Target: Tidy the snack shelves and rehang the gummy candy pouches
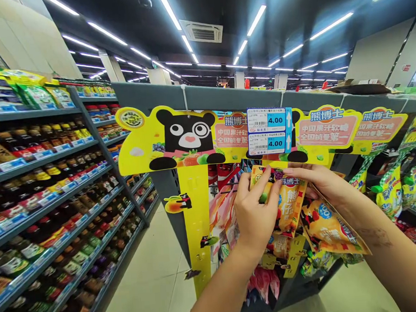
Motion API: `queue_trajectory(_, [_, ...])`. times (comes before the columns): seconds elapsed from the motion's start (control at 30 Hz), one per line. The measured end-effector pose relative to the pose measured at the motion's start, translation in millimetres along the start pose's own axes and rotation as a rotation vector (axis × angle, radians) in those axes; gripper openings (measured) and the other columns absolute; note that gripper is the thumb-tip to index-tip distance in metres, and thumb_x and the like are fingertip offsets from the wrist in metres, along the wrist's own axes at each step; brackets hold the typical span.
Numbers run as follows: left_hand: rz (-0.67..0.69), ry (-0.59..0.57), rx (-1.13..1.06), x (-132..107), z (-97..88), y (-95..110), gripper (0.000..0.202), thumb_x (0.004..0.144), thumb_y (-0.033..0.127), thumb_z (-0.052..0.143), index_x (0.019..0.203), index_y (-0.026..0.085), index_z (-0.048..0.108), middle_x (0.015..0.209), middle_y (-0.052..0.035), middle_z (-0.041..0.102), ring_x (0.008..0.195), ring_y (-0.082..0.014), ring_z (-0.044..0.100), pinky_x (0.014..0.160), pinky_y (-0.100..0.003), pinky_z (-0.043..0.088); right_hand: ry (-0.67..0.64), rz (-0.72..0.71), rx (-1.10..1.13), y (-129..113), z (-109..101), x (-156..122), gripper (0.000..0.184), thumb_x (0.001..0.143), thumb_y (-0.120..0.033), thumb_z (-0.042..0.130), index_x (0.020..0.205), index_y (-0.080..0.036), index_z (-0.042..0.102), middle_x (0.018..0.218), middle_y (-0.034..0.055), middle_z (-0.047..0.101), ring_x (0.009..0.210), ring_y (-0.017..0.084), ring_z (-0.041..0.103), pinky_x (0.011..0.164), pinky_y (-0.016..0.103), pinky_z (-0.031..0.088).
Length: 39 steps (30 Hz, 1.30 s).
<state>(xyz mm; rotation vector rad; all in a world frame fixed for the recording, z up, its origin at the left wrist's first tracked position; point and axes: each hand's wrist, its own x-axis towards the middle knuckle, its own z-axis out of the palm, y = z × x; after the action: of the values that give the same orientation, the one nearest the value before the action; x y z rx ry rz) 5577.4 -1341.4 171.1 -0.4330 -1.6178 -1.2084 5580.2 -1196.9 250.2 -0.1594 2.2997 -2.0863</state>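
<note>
My left hand is closed around the left side of an orange candy bag, its fingers over the bag's upper front. The thumb of my right hand reaches the top edge of that same bag, and its other fingers curl behind, partly hidden. Below my right palm a second orange candy bag hangs tilted; whether those hidden fingers grip it, I cannot tell. Just above both hands runs a yellow header card with a black bear and two price labels reading 4.00. More bags hang behind and beneath.
Shelves of bottles and jars line the aisle on the left. A yellow strip runs down the rack's near side. Green-and-yellow packets hang at the right. Pale tiled floor lies between the shelves and the rack.
</note>
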Motion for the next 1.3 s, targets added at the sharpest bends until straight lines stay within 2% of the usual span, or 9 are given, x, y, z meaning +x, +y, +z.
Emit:
queue_trajectory(0.1, [0.007, -0.008, 0.055, -3.0, -0.3, -0.6, 0.031, 0.085, 0.023, 0.073, 0.116, 0.019, 0.074, 0.095, -0.0069, 0.061, 0.087, -0.0155, 0.065, 0.076, -0.026, 0.053, 0.001, -0.010, 0.045, 1.0, 1.4, 2.1, 0.039, 0.061, -0.038, 0.086, 0.087, -0.014, 0.069, 0.057, -0.0016, 0.055, 0.057, 0.009, 0.054, 0.050, 0.017, 0.044])
queue_trajectory(0.17, [0.003, -0.001, 0.071, -6.2, -0.3, -1.8, 0.032, 0.085, 0.023, 0.074, 0.116, 0.019, 0.074, 0.095, -0.0066, 0.061, 0.086, -0.0152, 0.065, 0.075, -0.025, 0.053, -0.017, -0.019, 0.048, 2.9, 1.2, 3.7, 0.039, 0.060, -0.039, 0.087, 0.082, -0.014, 0.067, 0.049, -0.0030, 0.047, 0.058, 0.011, 0.056, 0.053, 0.018, 0.046])
queue_trajectory(0.37, [0.007, -0.004, 0.083, -16.4, 0.6, -5.4, 0.031, 0.084, 0.022, 0.074, 0.116, 0.021, 0.074, 0.094, -0.0062, 0.061, 0.083, -0.0142, 0.065, 0.072, -0.023, 0.054, -0.038, -0.049, 0.045, 6.4, -2.7, 4.2, 0.040, 0.065, -0.043, 0.085, 0.085, -0.014, 0.066, 0.050, -0.0049, 0.048, 0.043, 0.006, 0.044, 0.047, 0.018, 0.043])
queue_trajectory(0.47, [0.028, 0.011, 0.054, -24.5, 2.9, -8.5, 0.031, 0.086, 0.021, 0.073, 0.117, 0.018, 0.073, 0.095, -0.0072, 0.062, 0.086, -0.0139, 0.065, 0.075, -0.023, 0.054, -0.027, -0.060, 0.061, 6.7, -3.5, 2.6, 0.040, 0.060, -0.039, 0.087, 0.080, -0.014, 0.064, 0.051, -0.0055, 0.048, 0.045, 0.006, 0.047, 0.047, 0.015, 0.042])
queue_trajectory(0.67, [0.151, 0.077, 0.065, -23.8, 2.9, -11.2, 0.030, 0.086, 0.019, 0.072, 0.116, 0.016, 0.072, 0.092, -0.0066, 0.061, 0.086, -0.0127, 0.064, 0.076, -0.022, 0.053, -0.026, -0.113, 0.018, 6.5, -2.3, -1.8, 0.040, 0.066, -0.042, 0.084, 0.090, -0.014, 0.067, 0.066, -0.0024, 0.062, 0.039, 0.001, 0.036, 0.043, 0.015, 0.037])
queue_trajectory(0.83, [0.293, 0.021, 0.147, -1.6, -5.6, -12.4, 0.029, 0.089, 0.023, 0.070, 0.117, 0.018, 0.072, 0.092, -0.0059, 0.061, 0.079, -0.0117, 0.063, 0.068, -0.022, 0.051, -0.091, -0.023, 0.005, 2.4, -3.5, -1.4, 0.049, 0.067, -0.046, 0.086, 0.102, -0.014, 0.072, 0.082, 0.0046, 0.069, 0.067, 0.011, 0.064, 0.062, 0.017, 0.054])
queue_trajectory(0.9, [0.278, -0.018, 0.131, 3.5, -8.2, -13.5, 0.030, 0.089, 0.023, 0.069, 0.118, 0.017, 0.071, 0.092, -0.0061, 0.060, 0.080, -0.0128, 0.062, 0.069, -0.024, 0.052, -0.087, -0.004, 0.001, 2.9, -3.9, 0.0, 0.051, 0.066, -0.048, 0.087, 0.102, -0.015, 0.073, 0.091, 0.0071, 0.071, 0.077, 0.014, 0.068, 0.067, 0.018, 0.056])
queue_trajectory(1.03, [0.186, -0.055, 0.116, 1.9, -9.5, -16.1, 0.029, 0.089, 0.025, 0.069, 0.118, 0.020, 0.072, 0.091, -0.0049, 0.057, 0.080, -0.0134, 0.061, 0.071, -0.025, 0.052, -0.044, -0.045, -0.004, 6.7, -2.3, -0.4, 0.047, 0.066, -0.049, 0.087, 0.094, -0.015, 0.073, 0.089, 0.0061, 0.072, 0.072, 0.013, 0.067, 0.064, 0.019, 0.056])
queue_trajectory(1.3, [0.127, -0.025, 0.194, -23.9, 0.0, -14.6, 0.031, 0.090, 0.026, 0.068, 0.120, 0.020, 0.071, 0.092, -0.0056, 0.057, 0.080, -0.0138, 0.061, 0.068, -0.024, 0.051, -0.035, -0.064, -0.013, 11.3, -2.5, 2.0, 0.052, 0.061, -0.047, 0.089, 0.098, -0.015, 0.074, 0.094, 0.0067, 0.071, 0.072, 0.014, 0.065, 0.064, 0.022, 0.054])
